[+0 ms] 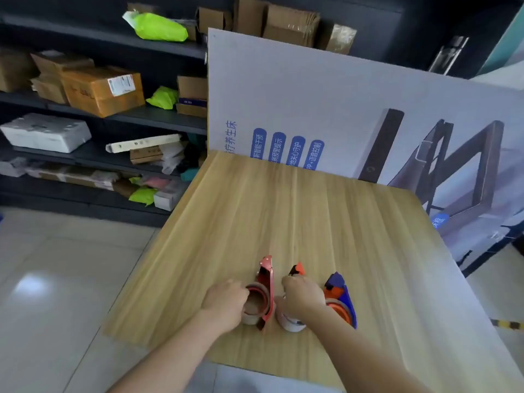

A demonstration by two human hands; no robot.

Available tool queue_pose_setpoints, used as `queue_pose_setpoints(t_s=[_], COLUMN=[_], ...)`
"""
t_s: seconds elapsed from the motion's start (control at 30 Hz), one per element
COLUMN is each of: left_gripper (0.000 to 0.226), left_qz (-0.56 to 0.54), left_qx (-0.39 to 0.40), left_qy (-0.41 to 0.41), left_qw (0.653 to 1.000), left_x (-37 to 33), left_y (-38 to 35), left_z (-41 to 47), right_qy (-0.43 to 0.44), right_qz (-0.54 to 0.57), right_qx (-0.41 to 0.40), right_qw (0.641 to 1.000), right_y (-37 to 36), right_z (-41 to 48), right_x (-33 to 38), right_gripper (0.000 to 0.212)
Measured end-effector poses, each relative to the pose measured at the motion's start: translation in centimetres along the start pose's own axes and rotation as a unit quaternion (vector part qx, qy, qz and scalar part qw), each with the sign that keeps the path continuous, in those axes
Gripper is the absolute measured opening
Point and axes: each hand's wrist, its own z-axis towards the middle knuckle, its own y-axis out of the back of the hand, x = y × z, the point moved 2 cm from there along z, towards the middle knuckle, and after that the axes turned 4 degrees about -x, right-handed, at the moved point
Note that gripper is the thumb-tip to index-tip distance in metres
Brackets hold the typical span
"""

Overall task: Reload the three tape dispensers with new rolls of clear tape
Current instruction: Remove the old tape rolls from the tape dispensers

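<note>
Closest to the lens, two bare forearms, stretched up from the lower edge across the near part of a pale wood-grain table [283, 199]. At the end of the left one, the left hand [225, 303], knuckles up, fingers curled onto the left rim of a tape roll [256, 304] with a brownish core: a grip on that roll, seated in the side of the red dispenser [267, 279]. Red dispenser upright on its edge, nose pointing away toward the far side of the table. Just to its right, the right hand [304, 296], fingers bent down over the middle dispenser [296, 269] and holding it from above; only an orange and black tip showing past the knuckles. Below that hand, touching the table, a white roll [290, 323], partly hidden by the wrist; hard to tell how it sits in the dispenser. Next along to the right, close beside the hand, the blue dispenser [341, 290], orange hub facing the camera, held by neither hand. All three in a row near the front of the table. Behind the table, a large printed board [326, 89] leaning upright with blue lettering. To the left, dark shelving [158, 120] loaded with cardboard boxes [99, 89] and bright green bags [158, 28], above a glossy tiled floor [56, 279].
</note>
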Motion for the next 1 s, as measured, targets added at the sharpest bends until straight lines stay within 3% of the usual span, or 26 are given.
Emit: queue_pose_setpoints(t_s=[0.1, 0.23, 0.43, 0.53, 0.7, 0.87, 1.0], left_gripper=[0.03, 0.04, 0.034, 0.028, 0.027, 0.017, 0.007], left_qz=[-0.009, 0.027, 0.048, 0.031, -0.086, -0.226, -0.295], left_qx=[0.026, 0.046, 0.047, 0.016, -0.057, -0.061, -0.12], left_qy=[-0.039, -0.087, -0.121, -0.103, -0.051, 0.002, 0.017], left_qw=[0.999, 0.995, 0.99, 0.994, 0.993, 0.972, 0.948], left_x=[-0.4, -0.3, 0.2, 0.3, 1.3, 3.7, 6.1], left_y=[-2.3, -5.1, -5.6, -4.4, -1.6, -0.5, 1.1], left_z=[0.9, 2.3, 4.9, 6.3, 8.8, 10.9, 12.2], right_qy=[0.007, 0.04, 0.02, 0.003, -0.029, -0.032, -0.036], right_qz=[-0.031, -0.023, 0.046, 0.076, 0.166, 0.138, 0.164], right_qx=[0.019, 0.041, 0.093, 0.091, 0.079, 0.028, 0.004], right_qw=[0.999, 0.998, 0.994, 0.993, 0.982, 0.99, 0.986], right_y=[-1.5, -2.8, -3.0, -2.0, -0.6, 1.2, 2.2], right_z=[1.4, 3.3, 6.8, 8.5, 11.3, 13.2, 14.9], right_x=[0.0, -0.2, -0.9, -1.0, -1.2, -1.4, -0.7], right_gripper=[0.018, 0.034, 0.037, 0.029, 0.019, 0.029, 0.03])
